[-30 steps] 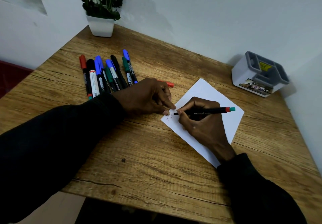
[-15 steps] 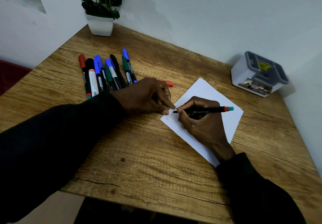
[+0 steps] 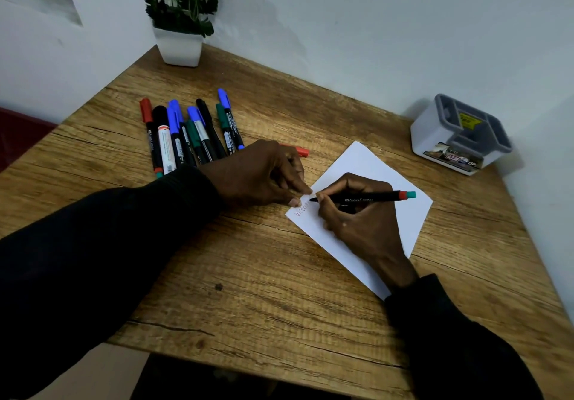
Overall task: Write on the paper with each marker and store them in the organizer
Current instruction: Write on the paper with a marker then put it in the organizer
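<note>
1. Step in hand, by judgement: writing with an early marker. The right hand (image 3: 357, 213) has its fingers pinched round the black-barrelled marker (image 3: 366, 198), tip on the paper (image 3: 372, 166) beside faint reddish letters.
2. The left hand (image 3: 261, 172) presses the paper's corner to the desk (image 3: 248, 275). A red cap (image 3: 301, 151) shows just beyond it; held or lying, cannot tell.
3. The capped markers (image 3: 189, 135) lie far left. The organizer (image 3: 459, 138) stands far right, no marker visible in it.
4. Next likely calls for finishing the word, recapping, then reaching right to the organizer.
</note>
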